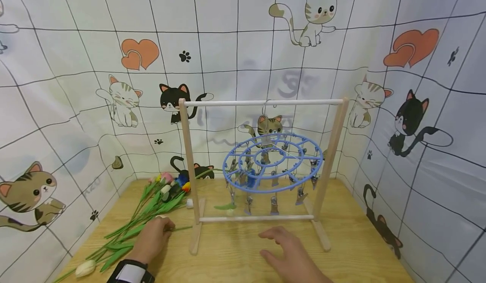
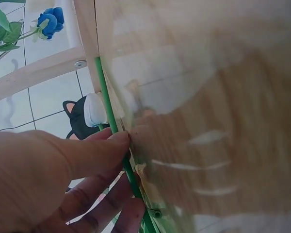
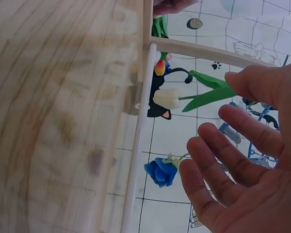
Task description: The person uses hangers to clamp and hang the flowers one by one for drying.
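From where I stand, the left hand [image 1: 153, 237] pinches a green stem [image 2: 106, 97] at eight o'clock from the rack [image 1: 187, 148], beside flowers [image 1: 165, 207] heaped on the counter [image 1: 235, 262]; the right hand [image 1: 290, 255], at six, is loosely spread. A tulip [image 3: 166, 98] and blue rose [image 3: 161, 172] dangle below the hanger [image 1: 265, 190].

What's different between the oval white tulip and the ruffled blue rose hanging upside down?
The oval white tulip is creamy, while the ruffled blue rose is deep blue. The tulip's head looks smooth and closed; the rose's looks layered and open. The tulip hangs further left than the rose. Both are flowers hanging head down.
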A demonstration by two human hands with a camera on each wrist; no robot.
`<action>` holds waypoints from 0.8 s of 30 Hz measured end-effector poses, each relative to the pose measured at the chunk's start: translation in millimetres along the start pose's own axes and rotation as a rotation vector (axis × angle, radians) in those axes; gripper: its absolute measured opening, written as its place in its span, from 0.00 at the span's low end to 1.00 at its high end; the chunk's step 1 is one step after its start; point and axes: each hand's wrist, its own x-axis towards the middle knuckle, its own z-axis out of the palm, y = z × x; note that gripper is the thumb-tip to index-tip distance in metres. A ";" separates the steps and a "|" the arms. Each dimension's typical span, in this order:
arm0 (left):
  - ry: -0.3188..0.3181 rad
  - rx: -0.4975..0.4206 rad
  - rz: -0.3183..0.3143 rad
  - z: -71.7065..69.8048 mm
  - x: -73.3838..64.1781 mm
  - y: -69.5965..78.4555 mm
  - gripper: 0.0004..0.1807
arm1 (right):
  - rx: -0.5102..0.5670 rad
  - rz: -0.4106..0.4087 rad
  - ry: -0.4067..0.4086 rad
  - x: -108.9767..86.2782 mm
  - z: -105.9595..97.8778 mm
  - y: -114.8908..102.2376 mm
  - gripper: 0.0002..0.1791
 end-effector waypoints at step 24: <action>0.162 0.017 0.060 -21.5 -3.0 31.1 0.24 | 0.032 -0.051 0.007 11.9 11.8 -17.9 0.21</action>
